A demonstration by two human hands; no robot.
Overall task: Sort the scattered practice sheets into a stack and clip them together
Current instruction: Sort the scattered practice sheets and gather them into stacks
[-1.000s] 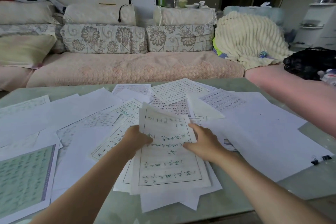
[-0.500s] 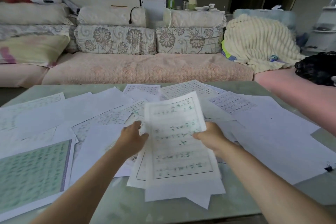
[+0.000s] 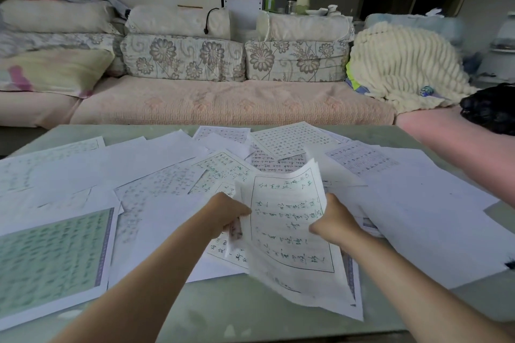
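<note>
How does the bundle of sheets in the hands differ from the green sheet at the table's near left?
Pose: the bundle is raised and bowed, gripped by the left hand and right hand; the green sheet lies flat on the table, untouched. Look: the bundle's top page is white with a thin frame and sparse handwriting; the green sheet has a tinted, densely filled field. Both are practice pages with white margins.

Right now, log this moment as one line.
sheaf: lifted, bowed | left hand: grips its left edge | right hand: grips its right edge | loose sheets: across table
</note>
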